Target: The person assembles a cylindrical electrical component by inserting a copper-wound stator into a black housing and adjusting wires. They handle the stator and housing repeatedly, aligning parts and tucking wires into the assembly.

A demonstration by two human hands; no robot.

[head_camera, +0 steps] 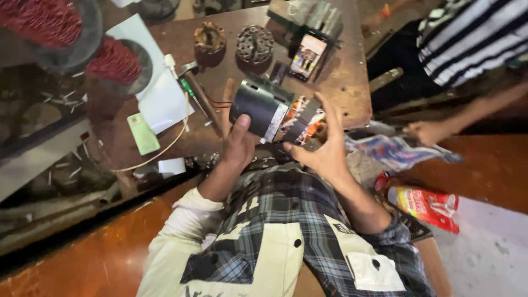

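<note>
We look down on our two hands holding a small electric motor above the near edge of a worn brown table (341, 88). The motor (261, 107) is a dark cylinder lying on its side, with copper windings (302, 118) bared at its right end. Our left hand (237, 140) cups the dark casing from below, thumb up against its near side. Our right hand (324, 148) is spread, fingers curled over the winding end; whether they grip it or only rest there is hard to tell in the blur.

We judge this to be the inspecting or turning stage of the motor work. A next move would call for a steady left-hand hold while the right works at the exposed end.

Behind the motor lie a screwdriver (190, 91), a phone (308, 55) and two round metal parts (254, 44). Another person's hand (426, 132) is at the right.
</note>
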